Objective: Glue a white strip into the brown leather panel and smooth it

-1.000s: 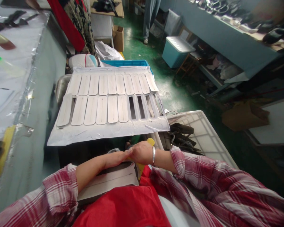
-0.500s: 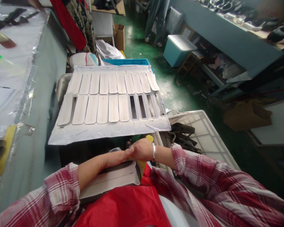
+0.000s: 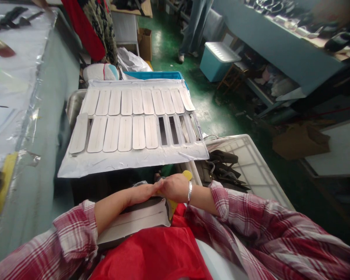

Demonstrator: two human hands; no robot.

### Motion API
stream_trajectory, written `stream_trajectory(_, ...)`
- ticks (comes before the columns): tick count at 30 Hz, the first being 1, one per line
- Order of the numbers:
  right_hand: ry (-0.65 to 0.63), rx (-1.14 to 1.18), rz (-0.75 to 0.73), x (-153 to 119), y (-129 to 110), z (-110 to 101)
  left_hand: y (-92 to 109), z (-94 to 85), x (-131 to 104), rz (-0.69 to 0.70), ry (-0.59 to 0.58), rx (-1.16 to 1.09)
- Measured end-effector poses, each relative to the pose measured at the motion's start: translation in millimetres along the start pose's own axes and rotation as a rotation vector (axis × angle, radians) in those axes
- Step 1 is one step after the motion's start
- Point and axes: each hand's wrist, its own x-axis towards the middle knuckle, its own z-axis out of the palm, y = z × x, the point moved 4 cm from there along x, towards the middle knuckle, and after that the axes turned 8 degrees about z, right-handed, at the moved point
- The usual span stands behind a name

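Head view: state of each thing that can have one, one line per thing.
Left hand, against right hand; grip hidden
Right hand, fingers bent; grip hidden
Dark-edged piece, pale side up, partly hidden
White panel, back row covered, openings uncovered at front right
Leftmost front strip, askew, dark gap beside it
White crate, open, dark items inside
Teal bin, lid on
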Motion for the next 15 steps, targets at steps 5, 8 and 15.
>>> stream_trajectory(5, 0.038, 0.011, 0.008, -3.4, 0.8, 7.9, 2.4, 3.0, 1.6, 0.032, -0.006, 0.051)
stream_trajectory(8, 0.043, -0.008, -0.021, -4.1, -1.0, 10.1, -0.2, 3.3, 4.7, 0.066, 0.001, 0.103)
stream_trajectory(15, 0.024, -0.005, 0.018, -6.0, -4.1, 4.9, -3.4, 4.3, 7.2, 0.180, -0.030, 0.160)
